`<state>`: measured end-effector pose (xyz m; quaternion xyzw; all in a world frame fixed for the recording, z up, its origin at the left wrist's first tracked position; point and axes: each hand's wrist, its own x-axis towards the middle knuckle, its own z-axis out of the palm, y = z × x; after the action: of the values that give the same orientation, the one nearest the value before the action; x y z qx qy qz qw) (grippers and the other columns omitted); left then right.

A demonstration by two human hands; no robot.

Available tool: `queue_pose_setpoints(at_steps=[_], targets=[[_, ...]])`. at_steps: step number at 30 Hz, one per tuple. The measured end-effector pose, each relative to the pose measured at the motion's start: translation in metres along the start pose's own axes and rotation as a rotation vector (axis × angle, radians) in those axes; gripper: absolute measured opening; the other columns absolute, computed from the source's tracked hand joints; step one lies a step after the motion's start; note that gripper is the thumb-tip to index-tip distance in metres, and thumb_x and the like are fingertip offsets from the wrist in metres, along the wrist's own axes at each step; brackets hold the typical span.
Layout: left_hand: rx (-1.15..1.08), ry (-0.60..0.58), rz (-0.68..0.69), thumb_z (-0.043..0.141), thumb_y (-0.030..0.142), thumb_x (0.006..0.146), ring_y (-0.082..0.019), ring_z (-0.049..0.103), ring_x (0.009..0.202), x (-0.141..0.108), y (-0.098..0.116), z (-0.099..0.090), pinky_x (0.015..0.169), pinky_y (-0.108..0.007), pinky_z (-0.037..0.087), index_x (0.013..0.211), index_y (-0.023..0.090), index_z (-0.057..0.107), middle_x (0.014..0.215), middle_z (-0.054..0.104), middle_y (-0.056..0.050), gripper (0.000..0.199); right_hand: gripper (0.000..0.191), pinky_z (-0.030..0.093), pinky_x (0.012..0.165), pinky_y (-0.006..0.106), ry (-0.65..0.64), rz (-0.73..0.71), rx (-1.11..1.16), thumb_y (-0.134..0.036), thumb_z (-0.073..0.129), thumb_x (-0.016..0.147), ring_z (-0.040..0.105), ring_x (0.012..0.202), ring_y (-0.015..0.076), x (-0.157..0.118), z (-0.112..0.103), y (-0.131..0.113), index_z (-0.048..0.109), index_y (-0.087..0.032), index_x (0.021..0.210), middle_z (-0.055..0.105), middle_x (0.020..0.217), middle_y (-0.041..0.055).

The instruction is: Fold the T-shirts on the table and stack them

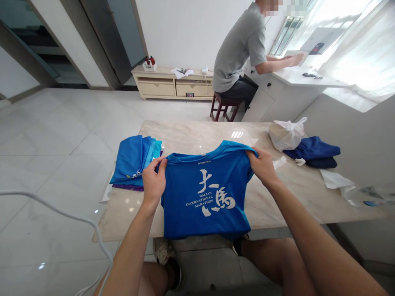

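A blue T-shirt with white lettering, "DALIAN INTERNATIONAL MARATHON" among it, is stretched between my two hands over the table's near edge. My left hand pinches it at the upper left shoulder, fingers closed on the cloth. At the upper right shoulder my right hand grips the fabric between thumb and fingers. The shirt's lower edge hangs down past the tabletop. Just beyond my left hand lies a stack of folded clothes in blue, light blue and purple.
On the marble-patterned table, a knotted white plastic bag, dark blue cloth and a clear plastic bottle lie to the right. A white cable crosses at left. Beyond, a person in grey sits on a stool.
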<state>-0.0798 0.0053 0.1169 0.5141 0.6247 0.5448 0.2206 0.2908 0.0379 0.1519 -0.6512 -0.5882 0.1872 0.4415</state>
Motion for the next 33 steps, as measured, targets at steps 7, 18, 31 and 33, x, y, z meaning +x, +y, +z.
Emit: queue_pose_setpoints(at_steps=[7, 18, 31, 33], targets=[[-0.067, -0.100, -0.052, 0.062, 0.047, 0.099, -0.025, 0.070, 0.087, -0.007, 0.004, 0.009, 0.085, -0.033, 0.054, 0.101, 0.020, 0.078, 0.093, 0.078, -0.007, 0.032, 0.032, 0.048, 0.071, 0.033, 0.056, -0.049, 0.045, -0.046, 0.059, 0.092, 0.059, 0.072, 0.0207, -0.006, 0.007, -0.008, 0.078, -0.021, 0.092, 0.070, 0.075, 0.0010], [-0.506, -0.670, -0.491, 0.069, 0.073, 0.091, -0.028, 0.075, 0.093, -0.059, 0.048, 0.046, 0.082, -0.038, 0.060, 0.097, 0.018, 0.080, 0.097, 0.079, -0.012, 0.057, 0.036, 0.045, 0.051, 0.030, -0.233, 0.199, 0.235, -0.055, 0.064, 0.094, 0.059, 0.055, 0.0195, -0.053, 0.039, -0.054, 0.076, -0.021, 0.088, 0.066, 0.062, 0.0001], [-0.744, -0.733, -0.654, 0.097, 0.050, 0.074, -0.010, 0.054, 0.057, -0.068, 0.058, 0.035, 0.057, -0.022, 0.042, 0.095, 0.017, 0.077, 0.068, 0.064, 0.003, 0.044, 0.033, 0.061, 0.065, 0.033, -0.410, 0.196, 0.345, -0.049, 0.066, 0.096, 0.079, 0.088, 0.0257, -0.067, 0.033, -0.064, 0.073, -0.022, 0.111, 0.082, 0.093, 0.0083], [-0.812, -0.775, -0.664, 0.096, 0.046, 0.076, -0.010, 0.053, 0.056, -0.070, 0.064, 0.030, 0.059, -0.022, 0.042, 0.109, 0.019, 0.079, 0.071, 0.065, 0.003, 0.046, 0.032, 0.063, 0.074, 0.037, -0.314, 0.160, 0.254, -0.049, 0.067, 0.094, 0.078, 0.103, 0.0288, -0.062, 0.032, -0.053, 0.074, -0.022, 0.110, 0.083, 0.105, 0.0108]])
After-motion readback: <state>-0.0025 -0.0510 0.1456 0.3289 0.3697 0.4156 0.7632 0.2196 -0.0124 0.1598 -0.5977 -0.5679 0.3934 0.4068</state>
